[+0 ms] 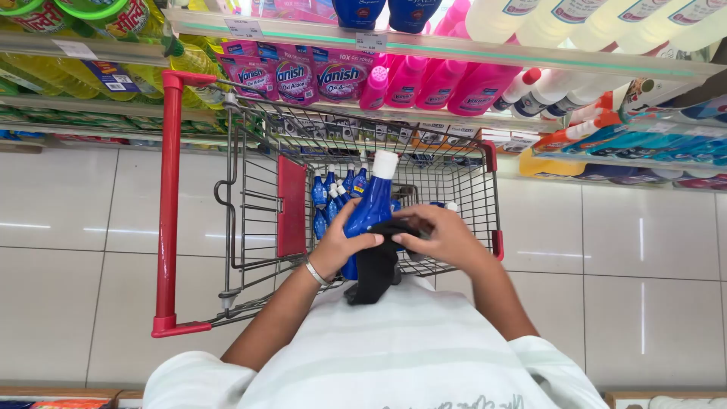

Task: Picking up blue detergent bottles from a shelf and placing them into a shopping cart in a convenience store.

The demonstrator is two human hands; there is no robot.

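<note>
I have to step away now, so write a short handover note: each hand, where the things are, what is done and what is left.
Left hand: grips the blue bottle with a white cap, held over the shopping cart.
Right hand: presses a black cloth against the bottle's lower part.
Done: several small blue bottles already lie in the cart.
Left: the held bottle is not yet in the cart; the cloth is still on it.
</note>
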